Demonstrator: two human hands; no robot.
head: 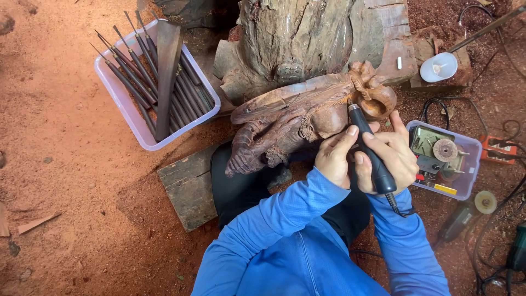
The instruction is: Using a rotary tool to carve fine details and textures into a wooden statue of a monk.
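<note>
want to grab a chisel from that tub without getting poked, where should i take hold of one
Judging by how they lie, take a chisel by its dark handle end, reaching from the lower right corner of the pale plastic tub. The thin metal tips fan toward the upper left, so that side is riskier. A long wooden piece lies across them; lift or slide it aside first.

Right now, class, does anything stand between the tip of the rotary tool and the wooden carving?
Nothing visible does. The right hand and left hand hold the black rotary tool, and its tip reaches the brown wooden carving beside its cup-shaped hollow.
</note>
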